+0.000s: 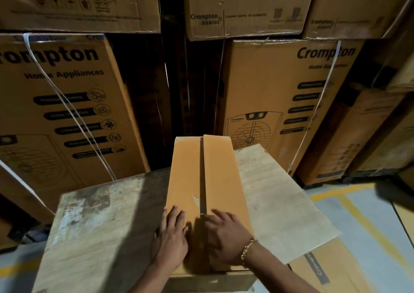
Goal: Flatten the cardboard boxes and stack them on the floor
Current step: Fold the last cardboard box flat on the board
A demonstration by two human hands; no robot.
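Observation:
A long plain cardboard box (215, 169) lies on a worn wooden table (100, 221), its two top flaps meeting along a dark centre seam. My left hand (171, 239) rests flat on the near end of the left flap with the fingers straight. My right hand (224, 236), a gold bracelet on its wrist, lies on the right flap with fingertips at the seam. More cardboard (324, 274) printed with dark lettering lies low at the right, partly under the table's edge.
Tall Crompton appliance cartons (67, 104) (280, 104) bound with white straps stand stacked behind the table, with more cartons above. A dark gap runs between them. Grey floor with yellow lines (349, 205) shows at the right.

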